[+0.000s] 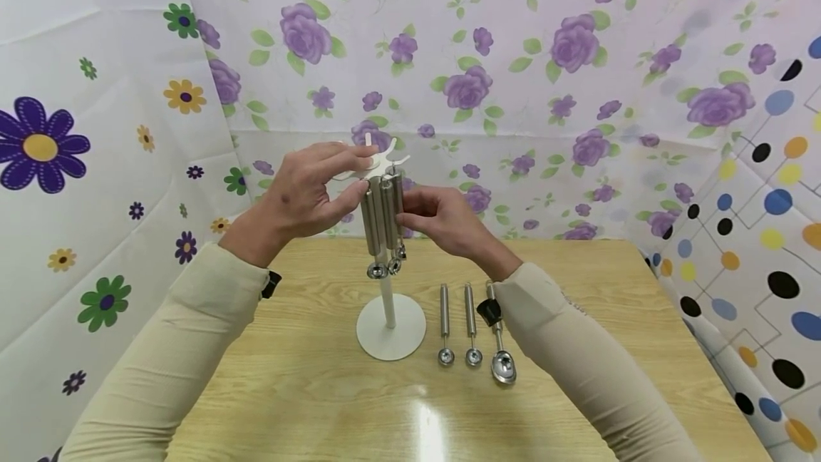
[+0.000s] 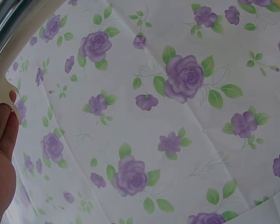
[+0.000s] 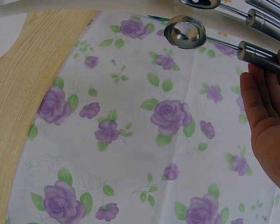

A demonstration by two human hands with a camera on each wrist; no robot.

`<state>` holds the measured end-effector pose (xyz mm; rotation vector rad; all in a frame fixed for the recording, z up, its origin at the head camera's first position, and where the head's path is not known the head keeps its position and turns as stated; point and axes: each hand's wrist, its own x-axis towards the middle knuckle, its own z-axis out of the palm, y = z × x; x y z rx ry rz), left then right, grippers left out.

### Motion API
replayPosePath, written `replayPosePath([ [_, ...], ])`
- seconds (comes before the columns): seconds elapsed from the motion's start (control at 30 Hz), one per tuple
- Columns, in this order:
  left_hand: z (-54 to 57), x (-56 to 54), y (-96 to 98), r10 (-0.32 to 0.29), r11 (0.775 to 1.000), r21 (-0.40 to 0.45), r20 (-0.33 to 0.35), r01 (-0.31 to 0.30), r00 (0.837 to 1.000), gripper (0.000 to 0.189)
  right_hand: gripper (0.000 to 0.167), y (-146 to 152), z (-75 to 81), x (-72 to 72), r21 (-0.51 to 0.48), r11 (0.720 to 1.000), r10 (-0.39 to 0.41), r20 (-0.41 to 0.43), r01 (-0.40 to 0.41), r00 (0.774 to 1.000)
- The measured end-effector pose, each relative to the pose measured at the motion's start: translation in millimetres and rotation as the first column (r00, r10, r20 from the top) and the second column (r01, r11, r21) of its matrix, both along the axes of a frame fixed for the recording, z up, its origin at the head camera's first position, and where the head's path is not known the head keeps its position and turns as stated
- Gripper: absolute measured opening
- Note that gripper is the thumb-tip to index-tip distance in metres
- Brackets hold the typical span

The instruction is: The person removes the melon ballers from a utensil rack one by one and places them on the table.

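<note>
A white utensil stand (image 1: 388, 305) with curved hooks at its top rises from a round base. My left hand (image 1: 304, 187) grips its top, the thumb near the hanging handles; in the left wrist view the fingers (image 2: 8, 133) lie behind a hook. Several metal scoops with cylindrical handles (image 1: 372, 223) hang from the stand, bowls down. On the right side my right hand (image 1: 445, 223) pinches the handle of a melon baller (image 1: 399, 194). Its round bowl (image 3: 185, 31) hangs free in the right wrist view, beside another scoop's bowl (image 3: 200, 2). The handle's upper end is hidden there.
On the wooden table (image 1: 288, 383), right of the base, lie two melon ballers (image 1: 445, 312) (image 1: 471, 312) and a larger oval-bowled scoop (image 1: 503, 367), partly covered by the right wrist's black device (image 1: 489, 311). Flowered cloth (image 1: 532, 134) hangs behind; patterned cloths flank both sides.
</note>
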<state>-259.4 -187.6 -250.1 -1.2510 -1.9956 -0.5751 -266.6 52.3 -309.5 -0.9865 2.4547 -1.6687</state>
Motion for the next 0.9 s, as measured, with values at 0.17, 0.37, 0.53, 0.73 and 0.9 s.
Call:
replayPosePath([
  [0.17,0.6,0.5,0.2,0.0,1.0,0.0,0.001,0.0,1.0,0.032,0.026,3.2,1.7,-0.5,0.026,0.999,-0.021,-0.005,0.021,1.0],
  [0.37,1.3,1.2,0.5,-0.003,1.0,0.002,-0.003,0.003,1.0,0.032,0.026,8.7,5.0,0.2,0.034,0.998,-0.056,-0.007,0.056,0.998],
  [0.53,0.8,0.5,0.9,0.003,1.0,-0.001,-0.008,-0.003,1.0,0.033,0.024,14.4,6.6,2.0,0.042,0.996,-0.078,-0.02,0.079,0.997],
  [0.73,-0.3,0.7,1.4,0.015,1.0,-0.007,-0.009,-0.015,1.0,0.033,0.021,23.7,-0.1,2.5,0.07,0.993,-0.091,-0.032,0.093,0.995],
  [0.9,0.1,0.9,1.8,0.017,1.0,-0.003,-0.02,-0.017,1.0,0.033,0.02,33.1,-10.0,3.2,0.092,0.989,-0.11,-0.021,0.111,0.994],
])
